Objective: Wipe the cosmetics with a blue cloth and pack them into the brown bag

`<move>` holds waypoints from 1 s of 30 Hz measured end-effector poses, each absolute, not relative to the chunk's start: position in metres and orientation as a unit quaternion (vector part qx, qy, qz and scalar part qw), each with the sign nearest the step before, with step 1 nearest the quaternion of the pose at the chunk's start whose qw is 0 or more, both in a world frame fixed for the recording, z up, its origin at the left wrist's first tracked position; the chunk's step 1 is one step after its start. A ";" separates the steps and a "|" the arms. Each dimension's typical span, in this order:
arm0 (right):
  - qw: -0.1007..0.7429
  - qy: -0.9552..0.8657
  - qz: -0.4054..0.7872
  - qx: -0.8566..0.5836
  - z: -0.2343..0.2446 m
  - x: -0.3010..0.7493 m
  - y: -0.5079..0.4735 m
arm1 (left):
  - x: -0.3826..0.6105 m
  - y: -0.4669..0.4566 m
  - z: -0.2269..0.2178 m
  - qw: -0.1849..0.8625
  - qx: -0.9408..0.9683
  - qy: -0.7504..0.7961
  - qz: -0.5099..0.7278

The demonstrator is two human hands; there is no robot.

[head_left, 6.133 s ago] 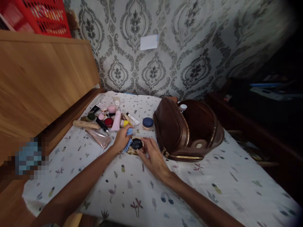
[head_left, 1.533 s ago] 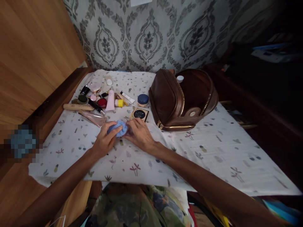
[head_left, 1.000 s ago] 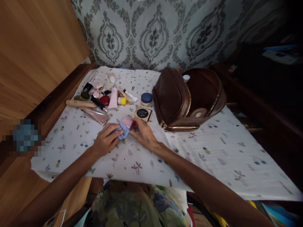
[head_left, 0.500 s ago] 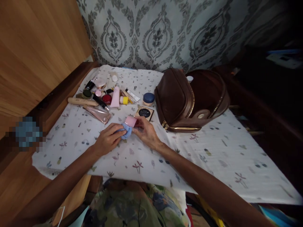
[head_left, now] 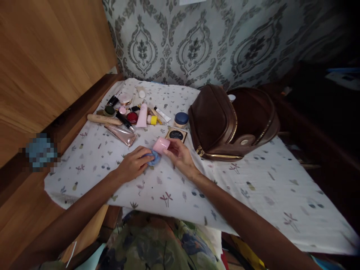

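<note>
My right hand [head_left: 182, 156] is closed around a small pink jar [head_left: 161, 145], its glossy side tilted toward the left. A crumpled blue cloth [head_left: 153, 159] is pinched in my left hand [head_left: 136, 163], touching or very near the jar's lower left side. Just beyond my right hand lies a square compact [head_left: 176, 135] with a round black centre. Behind that stands a jar with a dark blue lid [head_left: 181, 119]. My fingertips partly hide both the cloth and the jar.
A brown bag [head_left: 213, 120] with gold zippers sits open at the right. Several cosmetics lie at the left back, among them a pink tube [head_left: 142, 115], a rose-gold tube [head_left: 120, 134] and a red round pot [head_left: 132, 118]. A wooden cabinet [head_left: 56, 48] borders the left.
The pink jar has turned and come away from the cloth, showing more of its side. My hands have drawn slightly apart. The whole view has shifted a little.
</note>
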State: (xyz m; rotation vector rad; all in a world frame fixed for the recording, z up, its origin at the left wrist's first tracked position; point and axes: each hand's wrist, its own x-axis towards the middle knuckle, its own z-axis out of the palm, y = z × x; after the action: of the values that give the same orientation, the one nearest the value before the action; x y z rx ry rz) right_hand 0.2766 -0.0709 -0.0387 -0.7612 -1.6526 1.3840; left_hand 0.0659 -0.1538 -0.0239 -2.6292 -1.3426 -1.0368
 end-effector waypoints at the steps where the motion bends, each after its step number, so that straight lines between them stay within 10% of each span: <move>1: 0.414 -0.646 0.567 -0.298 -0.036 0.278 -0.072 | 0.065 -0.152 -0.025 -0.005 -0.834 -0.441 -0.333; 14: 0.307 -0.559 0.741 -0.209 -0.023 0.282 -0.079 | 0.072 -0.142 0.012 -0.360 -0.657 -0.475 -0.462; 30: 0.407 -0.703 0.542 -0.217 -0.028 0.285 -0.079 | 0.073 -0.139 -0.009 -0.559 -0.496 -0.489 -0.450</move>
State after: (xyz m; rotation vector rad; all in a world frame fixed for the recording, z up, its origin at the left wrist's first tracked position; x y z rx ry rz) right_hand 0.2852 -0.0788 -0.0276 -0.5470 -1.7721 1.3661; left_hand 0.0733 -0.1388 -0.0090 -2.5891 -2.5535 -2.3474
